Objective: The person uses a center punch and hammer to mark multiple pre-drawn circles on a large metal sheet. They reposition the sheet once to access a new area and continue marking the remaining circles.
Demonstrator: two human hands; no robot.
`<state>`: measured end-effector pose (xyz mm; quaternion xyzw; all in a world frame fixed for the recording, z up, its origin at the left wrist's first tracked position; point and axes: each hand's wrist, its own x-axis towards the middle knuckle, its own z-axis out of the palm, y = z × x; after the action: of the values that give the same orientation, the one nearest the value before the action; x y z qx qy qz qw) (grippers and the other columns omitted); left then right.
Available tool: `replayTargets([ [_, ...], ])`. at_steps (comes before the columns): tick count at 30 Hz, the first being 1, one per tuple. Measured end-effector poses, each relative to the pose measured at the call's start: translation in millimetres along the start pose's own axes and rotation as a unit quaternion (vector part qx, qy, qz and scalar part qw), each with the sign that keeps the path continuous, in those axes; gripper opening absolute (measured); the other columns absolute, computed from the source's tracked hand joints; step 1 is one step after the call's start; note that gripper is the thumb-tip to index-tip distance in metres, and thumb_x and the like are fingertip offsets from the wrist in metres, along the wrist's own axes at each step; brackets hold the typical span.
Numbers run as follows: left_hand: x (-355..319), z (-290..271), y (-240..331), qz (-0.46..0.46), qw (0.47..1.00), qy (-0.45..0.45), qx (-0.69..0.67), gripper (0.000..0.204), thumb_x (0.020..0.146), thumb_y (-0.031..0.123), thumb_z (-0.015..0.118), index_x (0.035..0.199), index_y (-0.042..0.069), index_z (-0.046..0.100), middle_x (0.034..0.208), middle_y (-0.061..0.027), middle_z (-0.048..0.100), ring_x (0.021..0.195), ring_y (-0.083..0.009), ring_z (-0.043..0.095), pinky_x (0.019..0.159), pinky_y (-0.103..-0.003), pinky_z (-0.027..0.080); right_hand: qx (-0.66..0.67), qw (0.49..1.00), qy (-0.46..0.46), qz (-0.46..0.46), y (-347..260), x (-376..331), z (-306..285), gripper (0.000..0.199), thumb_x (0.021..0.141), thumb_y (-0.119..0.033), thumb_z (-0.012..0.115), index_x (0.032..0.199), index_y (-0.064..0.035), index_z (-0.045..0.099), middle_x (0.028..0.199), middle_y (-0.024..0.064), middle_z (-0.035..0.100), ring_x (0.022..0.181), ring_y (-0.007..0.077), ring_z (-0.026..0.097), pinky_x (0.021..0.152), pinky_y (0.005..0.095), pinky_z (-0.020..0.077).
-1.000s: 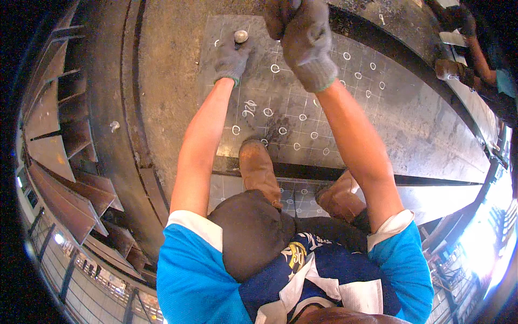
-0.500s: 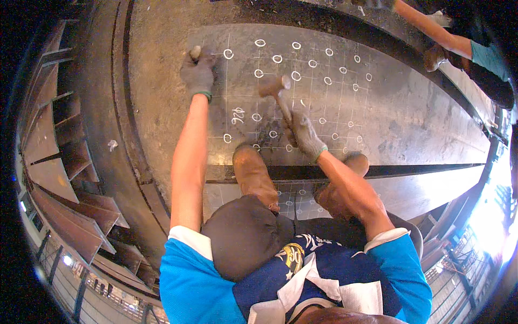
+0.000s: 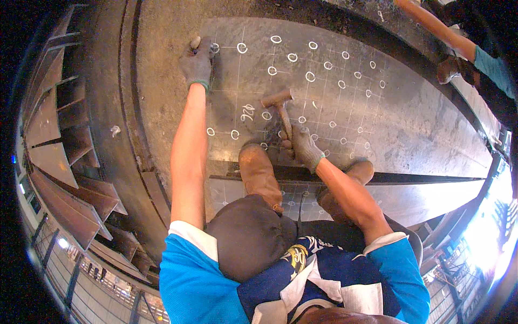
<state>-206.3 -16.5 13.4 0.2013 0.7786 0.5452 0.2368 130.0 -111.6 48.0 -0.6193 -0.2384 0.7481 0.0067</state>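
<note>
From where I'm standing: steel plate (image 3: 426,129) is on the floor side of the boots (image 3: 258,167), scribed grid on it, chalk circles (image 3: 276,39) at many crossings. Layout looks well along, I'd say; some crossings carry no circle.

Left hand (image 3: 197,62), gloved, at the plate's upper left edge. Fingers clamped round a short metal piece (image 3: 195,41), rounded end up. Its lower end is hidden by the glove, so can't tell if it touches the plate. One circle sits just beside that hand.

Right hand (image 3: 303,144), also gloved, fingers wrapped round the handle of a hammer (image 3: 279,100). Head is over the middle of the plate, well apart from the metal piece; no contact between the two.

Hits done vs left: can't count. No dents readable inside the circles from here. Second plate (image 3: 232,193), nearer the body, is marked too. Co-worker's arm (image 3: 438,28) is upper right, clear of both hands.
</note>
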Motion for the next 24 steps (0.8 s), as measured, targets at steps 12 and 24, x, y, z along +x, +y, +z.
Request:
replayTargets([
  [12, 9, -4, -6, -0.012, 0.999, -0.039, 0.010, 0.030, 0.093, 0.022, 0.082, 0.109, -0.002, 0.073, 0.094, -0.0048, 0.076, 0.078, -0.0101, 0.069, 0.067, -0.028, 0.056, -0.066, 0.994, 0.004, -0.088, 39, 35, -12, 0.039, 0.110, -0.043, 0.033, 0.095, -0.0158, 0.057, 0.068, -0.0035, 0.049, 0.051, 0.0111, 0.040, 0.044, 0.0305, 0.0322],
  [24, 8, -8, -10, 0.016, 0.999, -0.018, 0.046, 0.035, 0.091, 0.029, 0.083, 0.109, 0.000, 0.074, 0.094, -0.0045, 0.077, 0.081, -0.0123, 0.069, 0.073, -0.030, 0.056, -0.082, 0.992, -0.025, -0.093, 27, 24, -10, 0.043, 0.108, -0.050, 0.035, 0.098, -0.0148, 0.056, 0.069, -0.0043, 0.047, 0.052, 0.0116, 0.042, 0.046, 0.0307, 0.0342],
])
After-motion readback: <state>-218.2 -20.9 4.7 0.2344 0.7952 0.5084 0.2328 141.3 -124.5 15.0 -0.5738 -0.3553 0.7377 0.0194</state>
